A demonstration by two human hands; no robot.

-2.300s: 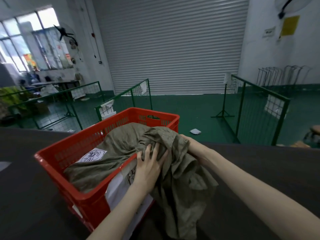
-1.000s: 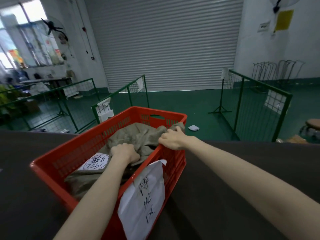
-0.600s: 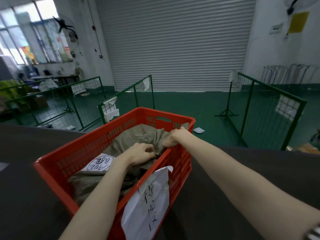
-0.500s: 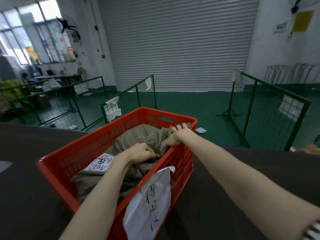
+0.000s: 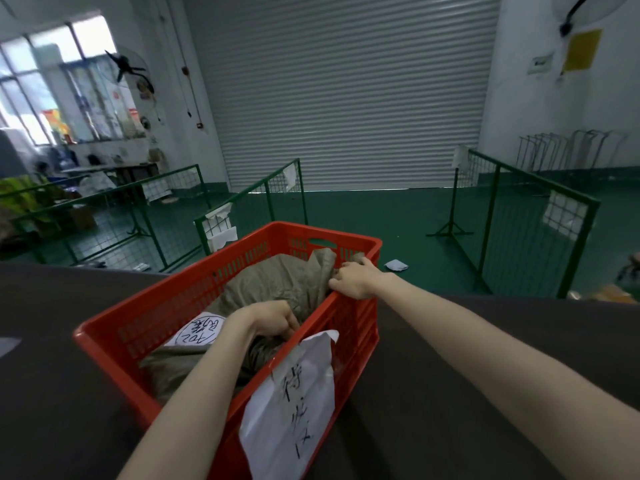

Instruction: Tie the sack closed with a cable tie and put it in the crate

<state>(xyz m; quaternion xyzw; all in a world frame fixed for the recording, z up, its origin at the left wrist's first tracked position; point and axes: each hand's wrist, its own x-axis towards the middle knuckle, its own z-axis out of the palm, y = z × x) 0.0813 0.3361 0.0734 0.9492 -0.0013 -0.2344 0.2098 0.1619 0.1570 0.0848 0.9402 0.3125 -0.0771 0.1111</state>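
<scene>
The sack (image 5: 277, 285) sat inside the crate (image 5: 114, 327); left hand (image 5: 273, 320) curled into the cloth mid-crate, right hand (image 5: 349, 280) pinched a fold at the far rim, likely tucking loose fabric below the edge. No cable tie visible.

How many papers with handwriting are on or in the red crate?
2. One sheet hangs on the crate's near outer wall; one label lies on the sack inside, beside the left hand. More may be hidden under the sack.
</scene>
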